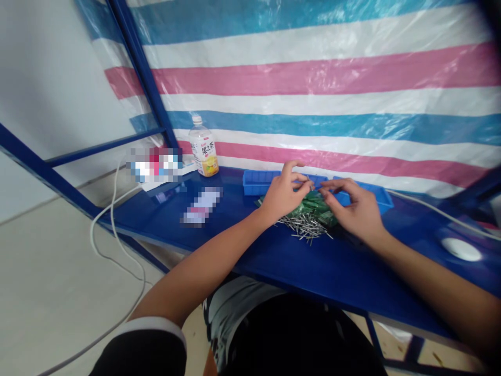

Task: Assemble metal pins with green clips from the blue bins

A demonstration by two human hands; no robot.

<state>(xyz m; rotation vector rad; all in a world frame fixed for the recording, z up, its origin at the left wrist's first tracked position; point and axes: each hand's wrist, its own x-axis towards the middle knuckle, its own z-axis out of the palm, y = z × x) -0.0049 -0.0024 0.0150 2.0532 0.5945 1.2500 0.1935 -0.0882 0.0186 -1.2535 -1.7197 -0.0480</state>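
My left hand (284,191) is closed in a pinch, with a small metal piece (311,186) showing at its fingertips. Facing it, my right hand (355,208) has thumb and forefinger drawn together. Whatever lies between those right fingertips is too small to make out. Beneath both hands is a heap of green plastic pieces or packets (309,204). Loose thin metal pins (307,228), like nails or rivets, are piled in front of it. Behind the hands stand a blue bin (253,184) on the left and another blue bin (382,198) on the right, both partly hidden.
On the blue table (250,256) stands a drink bottle (204,149), with a blurred-out flat item (202,207) nearby. A white oval object (462,249) lies at right. White cables (113,209) hang at left. Striped plastic sheeting (313,78) and a blue frame post (143,73) bound the back.
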